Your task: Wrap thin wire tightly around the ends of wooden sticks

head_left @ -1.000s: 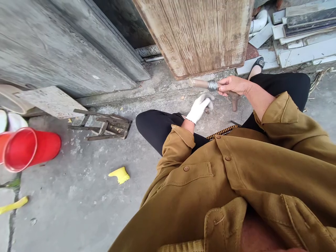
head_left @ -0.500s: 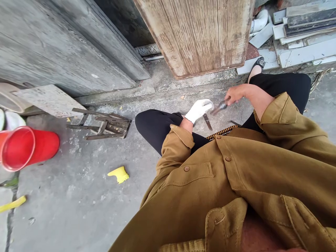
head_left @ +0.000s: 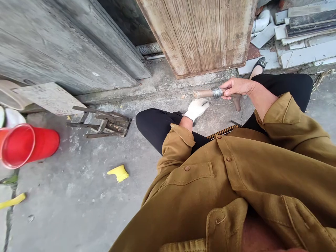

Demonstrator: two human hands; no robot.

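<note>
My right hand [head_left: 235,87], bare, is wrapped round a pale brown, stick-like handle [head_left: 202,93] bound with a coil of silvery wire [head_left: 216,92]. The handle points left, over the fingers of my other hand. Below the right fingers a brown, blunt piece [head_left: 237,102] sticks down; whether it belongs to the same tool I cannot tell. My left hand [head_left: 196,109], in a white knit glove, is low over the concrete with its fingers curled in. What those fingers hold, if anything, is hidden.
A worn wooden board [head_left: 199,38] stands ahead, beside a grey wooden door [head_left: 65,45]. To the left are a small wooden stool [head_left: 105,122] on its side, a red bucket [head_left: 44,143] and a yellow broken piece [head_left: 119,173]. White boards [head_left: 307,52] are piled at the far right.
The handle in my right hand has turned level and shows clearly instead of blurred. The dark rod that showed below my gloved hand is gone from there.
</note>
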